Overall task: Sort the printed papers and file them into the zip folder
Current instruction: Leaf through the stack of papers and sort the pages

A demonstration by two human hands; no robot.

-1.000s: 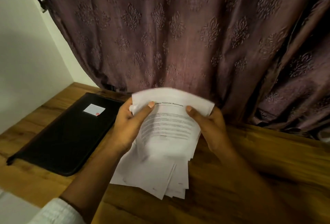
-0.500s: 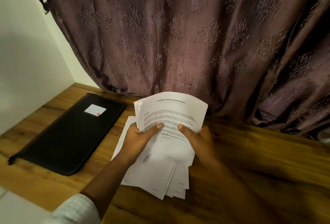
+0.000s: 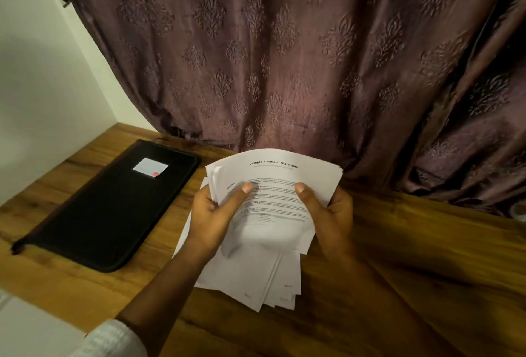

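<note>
Sorting is in hand: left hand and right hand pinch a raised sheaf of printed papers above the loose pile, so filing next needs the shut zip folder, lying left, unzipped.

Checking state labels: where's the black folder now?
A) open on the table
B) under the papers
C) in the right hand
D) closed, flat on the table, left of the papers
D: the folder lies closed and flat on the table, left of the papers gripped by the left hand and right hand.
</note>
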